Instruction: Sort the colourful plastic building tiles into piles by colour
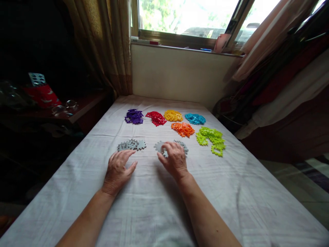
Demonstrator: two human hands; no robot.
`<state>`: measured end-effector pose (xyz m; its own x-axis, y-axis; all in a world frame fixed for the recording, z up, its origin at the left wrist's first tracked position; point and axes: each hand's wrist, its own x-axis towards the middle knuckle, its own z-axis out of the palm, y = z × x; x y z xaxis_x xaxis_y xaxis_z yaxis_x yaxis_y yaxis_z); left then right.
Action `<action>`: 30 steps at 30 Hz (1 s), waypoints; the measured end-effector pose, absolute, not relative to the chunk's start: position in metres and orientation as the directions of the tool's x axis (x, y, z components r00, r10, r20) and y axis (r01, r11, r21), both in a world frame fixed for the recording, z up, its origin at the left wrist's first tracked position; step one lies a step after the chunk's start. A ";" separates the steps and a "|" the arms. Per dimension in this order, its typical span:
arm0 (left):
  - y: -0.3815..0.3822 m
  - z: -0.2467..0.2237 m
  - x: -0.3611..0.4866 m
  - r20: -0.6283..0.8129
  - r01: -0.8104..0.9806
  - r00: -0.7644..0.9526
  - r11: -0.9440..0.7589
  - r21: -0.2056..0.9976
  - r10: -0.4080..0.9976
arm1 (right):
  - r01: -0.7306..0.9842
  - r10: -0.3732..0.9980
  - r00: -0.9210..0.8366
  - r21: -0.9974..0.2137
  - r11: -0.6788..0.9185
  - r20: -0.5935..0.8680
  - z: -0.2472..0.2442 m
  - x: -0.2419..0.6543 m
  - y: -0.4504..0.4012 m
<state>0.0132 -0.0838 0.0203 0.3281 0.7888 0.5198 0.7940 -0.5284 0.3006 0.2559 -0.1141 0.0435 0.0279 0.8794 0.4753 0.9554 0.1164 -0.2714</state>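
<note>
My left hand (pixel 117 168) lies just in front of a small pile of flat grey toothed pieces (pixel 130 145), some with a lattice pattern. Its thumb and fingers are apart, and nothing is held. Over a second group of grey pieces (pixel 158 146) hovers my right hand (pixel 175 158), its fingers bent and the thumb spread away from them. No piece shows between them. The hand partly hides this group; whether the fingertips touch a piece cannot be seen.
Beyond the hands lie piles of similar pieces: purple (pixel 134 117), red (pixel 156 118), yellow (pixel 173 115), blue (pixel 195 119), orange (pixel 183 129) and lime green (pixel 212 136). A white cloth (pixel 144 206) covers the surface. Left stands a dark side table (pixel 84 106) with glasses (pixel 64 108).
</note>
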 end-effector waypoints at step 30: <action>-0.018 0.037 0.020 0.385 0.795 0.204 -0.382 0.472 0.900 | 0.547 0.597 0.720 -0.819 -0.173 0.354 -0.010 0.355 -0.088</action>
<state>0.0200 -0.0180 0.0372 0.2042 0.9000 0.3852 0.7946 -0.3822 0.4717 0.3545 -0.0883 -0.0103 0.7197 0.5974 0.3538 0.5466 -0.1732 -0.8193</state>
